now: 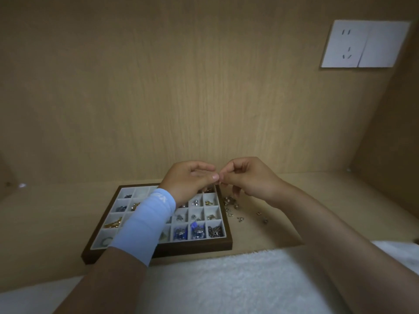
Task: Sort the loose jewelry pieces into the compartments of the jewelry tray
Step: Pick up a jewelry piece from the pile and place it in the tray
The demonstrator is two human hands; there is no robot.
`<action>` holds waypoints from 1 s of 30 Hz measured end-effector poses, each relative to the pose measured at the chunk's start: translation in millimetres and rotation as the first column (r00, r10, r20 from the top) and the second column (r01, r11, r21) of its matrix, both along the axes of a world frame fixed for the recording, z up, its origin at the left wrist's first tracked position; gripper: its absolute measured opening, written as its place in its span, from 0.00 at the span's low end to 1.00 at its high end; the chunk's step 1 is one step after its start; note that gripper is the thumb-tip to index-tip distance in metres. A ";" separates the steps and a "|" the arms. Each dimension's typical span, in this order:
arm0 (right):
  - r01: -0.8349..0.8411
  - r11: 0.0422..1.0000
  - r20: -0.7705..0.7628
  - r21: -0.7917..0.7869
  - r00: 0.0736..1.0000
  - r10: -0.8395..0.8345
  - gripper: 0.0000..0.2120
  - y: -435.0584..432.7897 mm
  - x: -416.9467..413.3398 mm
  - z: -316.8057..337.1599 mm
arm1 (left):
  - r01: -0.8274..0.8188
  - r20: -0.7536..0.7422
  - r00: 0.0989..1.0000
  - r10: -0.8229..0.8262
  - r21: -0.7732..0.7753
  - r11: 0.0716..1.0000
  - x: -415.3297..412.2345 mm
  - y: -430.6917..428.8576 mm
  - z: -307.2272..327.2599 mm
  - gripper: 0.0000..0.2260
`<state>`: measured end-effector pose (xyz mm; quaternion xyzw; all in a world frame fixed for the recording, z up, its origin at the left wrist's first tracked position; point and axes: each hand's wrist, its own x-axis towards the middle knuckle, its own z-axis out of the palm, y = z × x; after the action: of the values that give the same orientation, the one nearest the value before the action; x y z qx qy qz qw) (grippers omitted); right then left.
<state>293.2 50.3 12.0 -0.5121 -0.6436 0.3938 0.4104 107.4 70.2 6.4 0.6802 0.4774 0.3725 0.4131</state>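
I see the left hand (pixel 190 177) and right hand (pixel 247 177) pinch one tiny piece (pixel 219 181) over the tray's (pixel 158 248) 1 o'clock corner. The sleeve (pixel 147 218) letters are too blurry to read.

Pale blue sleeve (pixel 145 223) on left forearm, white lettering near wrist; right arm (pixel 328 230) bare

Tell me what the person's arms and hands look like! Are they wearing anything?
The left forearm wears a snug, pale blue sleeve that stops at the wrist. It has small printed letters near that end, too blurry to read. The right arm has no sleeve. The left hand and right hand are bare: no gloves, rings or watch show.
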 end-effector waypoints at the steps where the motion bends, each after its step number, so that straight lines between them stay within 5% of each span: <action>1: -0.001 1.000 0.001 0.013 1.000 0.001 0.05 1.5 -4.7 0.1 | -0.024 0.000 1.000 0.024 -0.014 1.000 -3.4 -1.2 2.2 0.06; 12: -0.060 0.989 0.236 0.137 0.971 0.026 0.03 17.8 -37.6 7.3 | -0.092 0.000 0.996 0.092 0.042 0.995 -40.9 -2.6 1.4 0.03; 24: -0.083 0.989 0.358 0.123 0.933 0.034 0.04 32.4 -51.1 5.9 | -0.009 -0.227 0.973 0.045 0.157 0.988 -64.6 17.3 0.3 0.02; 30: -0.209 0.970 0.596 0.127 0.797 0.094 0.04 43.5 -100.4 1.2 | -0.177 -0.515 0.804 0.295 0.266 0.947 -119.3 33.3 -13.7 0.06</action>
<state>192.7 93.9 13.3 -0.5144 -0.8116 0.1864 0.2050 -11.9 103.5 -7.3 0.7319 0.6159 0.2576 0.1366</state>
